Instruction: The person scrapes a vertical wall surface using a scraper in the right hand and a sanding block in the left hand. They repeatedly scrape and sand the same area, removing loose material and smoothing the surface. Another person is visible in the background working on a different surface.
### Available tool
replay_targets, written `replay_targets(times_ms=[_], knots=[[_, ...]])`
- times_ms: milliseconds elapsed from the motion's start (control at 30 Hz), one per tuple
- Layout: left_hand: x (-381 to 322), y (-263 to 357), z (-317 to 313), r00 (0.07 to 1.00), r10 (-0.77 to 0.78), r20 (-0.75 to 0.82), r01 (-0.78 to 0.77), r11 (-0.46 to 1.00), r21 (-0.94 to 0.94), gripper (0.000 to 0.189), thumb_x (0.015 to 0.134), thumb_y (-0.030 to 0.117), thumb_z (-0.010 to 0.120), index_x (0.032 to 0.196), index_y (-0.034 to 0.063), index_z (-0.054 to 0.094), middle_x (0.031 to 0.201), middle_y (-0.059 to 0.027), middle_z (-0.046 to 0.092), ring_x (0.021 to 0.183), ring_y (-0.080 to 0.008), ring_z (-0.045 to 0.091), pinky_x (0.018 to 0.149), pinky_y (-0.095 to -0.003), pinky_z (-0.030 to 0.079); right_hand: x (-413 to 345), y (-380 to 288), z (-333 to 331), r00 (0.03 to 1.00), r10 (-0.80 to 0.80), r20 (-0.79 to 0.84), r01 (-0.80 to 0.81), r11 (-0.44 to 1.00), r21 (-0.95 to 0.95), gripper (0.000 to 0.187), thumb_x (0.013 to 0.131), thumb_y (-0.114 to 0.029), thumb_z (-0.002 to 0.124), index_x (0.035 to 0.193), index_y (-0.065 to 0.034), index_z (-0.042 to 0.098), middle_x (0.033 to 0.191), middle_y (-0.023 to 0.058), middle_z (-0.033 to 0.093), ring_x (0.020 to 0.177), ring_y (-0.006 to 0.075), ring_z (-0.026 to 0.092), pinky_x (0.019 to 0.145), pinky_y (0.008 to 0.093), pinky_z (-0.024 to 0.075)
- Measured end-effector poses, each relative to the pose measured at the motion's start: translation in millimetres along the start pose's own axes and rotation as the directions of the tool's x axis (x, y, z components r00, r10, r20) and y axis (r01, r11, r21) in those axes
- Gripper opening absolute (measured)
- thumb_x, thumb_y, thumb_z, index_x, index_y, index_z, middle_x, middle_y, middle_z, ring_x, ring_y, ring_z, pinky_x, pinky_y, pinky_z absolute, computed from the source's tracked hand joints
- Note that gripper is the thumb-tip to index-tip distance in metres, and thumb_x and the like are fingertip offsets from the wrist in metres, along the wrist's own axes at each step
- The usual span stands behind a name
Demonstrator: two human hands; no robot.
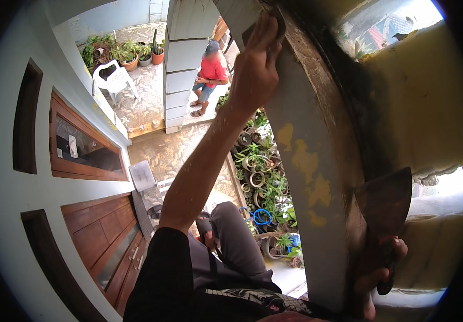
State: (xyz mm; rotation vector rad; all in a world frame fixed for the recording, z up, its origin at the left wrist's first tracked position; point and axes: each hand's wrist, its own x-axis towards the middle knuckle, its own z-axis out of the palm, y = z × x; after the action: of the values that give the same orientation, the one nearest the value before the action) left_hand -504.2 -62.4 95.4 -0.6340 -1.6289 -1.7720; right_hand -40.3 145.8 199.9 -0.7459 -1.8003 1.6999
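My left hand reaches up and presses a dark flat piece against the pale painted face of a beam. What that piece is made of cannot be told. Yellowish patches show on the beam face where the pale paint is gone, and its edge is rough and brown. At the lower right, my right hand grips the dark and red handle of a wide-bladed scraper. The blade points upward, beside the beam's shadowed side. Part of the right hand is in deep shadow.
Far below are potted plants, a blue hose and a tiled floor. A person in a red shirt stands by a tiled pillar. A white plastic chair and a wooden door are to the left.
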Motion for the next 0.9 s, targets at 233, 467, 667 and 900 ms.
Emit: replay_targets(times_ms=[233,467,667,900], knots=[[-116.4,71.4,4.9,0.976,0.026,0.215,-0.023,1.0,-0.014,0.07,0.089,-0.007,0.058,0.156,0.0039,0.042,0.164,-0.0214,0.033,0.152,-0.0375,0.032,0.123,-0.0417,0.034,13.0,-19.3,92.6,0.71,-0.597,0.373,0.695,0.51,-0.507,0.053,0.107,-0.056,0.041,0.132,-0.0098,0.051,0.124,0.0037,0.052,0.12,0.0178,0.048,0.106,0.0363,0.0364],[1.7,3.1,-7.0,0.996,0.043,0.073,-0.047,0.997,0.059,0.057,0.098,-0.002,0.057,0.153,-0.0006,0.044,0.16,-0.0247,0.039,0.148,-0.0418,0.038,0.122,-0.044,0.036,14.7,-22.9,76.3,0.7,-0.462,0.544,0.589,0.805,-0.073,0.049,0.109,-0.038,0.048,0.139,-0.0024,0.037,0.133,0.0037,0.048,0.115,0.0104,0.047,0.102,0.0227,0.0372],[-139.2,94.9,-9.8,0.947,0.013,0.32,-0.012,1.0,-0.006,0.062,0.092,-0.009,0.053,0.153,-0.0015,0.044,0.163,-0.0259,0.034,0.151,-0.0439,0.032,0.122,-0.0462,0.035,14.3,-31.1,75.0,0.785,-0.405,0.469,0.602,0.679,-0.421,0.061,0.103,-0.053,0.053,0.139,-0.0055,0.039,0.13,0.0097,0.048,0.117,0.0184,0.048,0.104,0.0311,0.0385],[-78.0,53.3,-9.6,0.98,-0.02,0.196,0.016,1.0,0.022,0.069,0.086,-0.01,0.058,0.153,-0.0017,0.043,0.162,-0.027,0.034,0.151,-0.0441,0.032,0.122,-0.0489,0.035,-1.5,-33.5,76.6,0.821,-0.388,0.419,0.552,0.726,-0.41,0.067,0.101,-0.055,0.06,0.139,-0.0038,0.04,0.131,0.0102,0.048,0.119,0.0173,0.049,0.105,0.032,0.039]])
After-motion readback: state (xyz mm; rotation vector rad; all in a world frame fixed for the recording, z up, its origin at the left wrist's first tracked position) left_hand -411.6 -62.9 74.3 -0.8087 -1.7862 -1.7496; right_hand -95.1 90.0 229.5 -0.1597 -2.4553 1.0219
